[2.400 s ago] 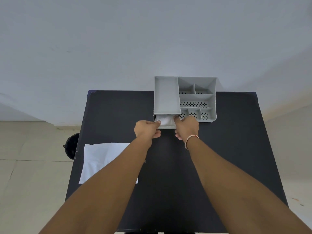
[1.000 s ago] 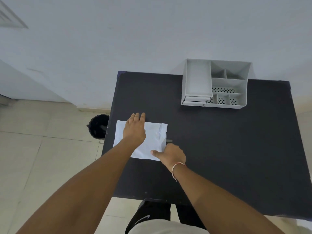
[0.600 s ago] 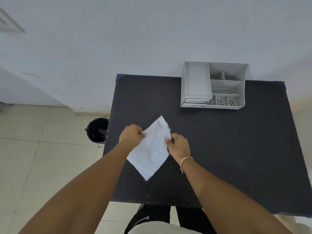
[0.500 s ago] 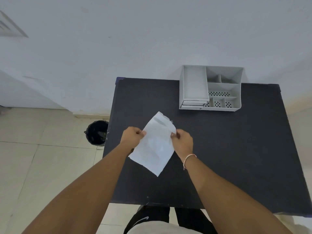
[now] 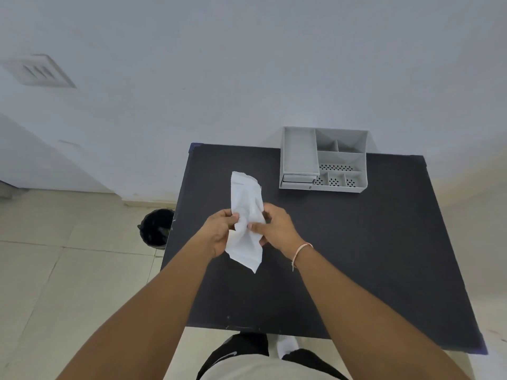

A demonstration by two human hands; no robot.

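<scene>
A white empty packet (image 5: 246, 204) is held upright above the black table (image 5: 356, 256), crumpled at its middle. My left hand (image 5: 218, 233) pinches its left side and my right hand (image 5: 274, 229) pinches its right side, thumbs pressing into the crease. The packet's torn top end points away from me and its lower corner hangs below my hands. A grey desk organiser (image 5: 323, 160) with several compartments stands at the table's far edge, its small front drawer pushed in.
A black waste bin (image 5: 156, 227) stands on the tiled floor just left of the table. A white wall rises behind the table. My legs and a white sock show below the table's near edge.
Both hands left the organiser's drawer, moved to the flat white packet on the table's left, lifted it, and now squeeze it narrower between them.
</scene>
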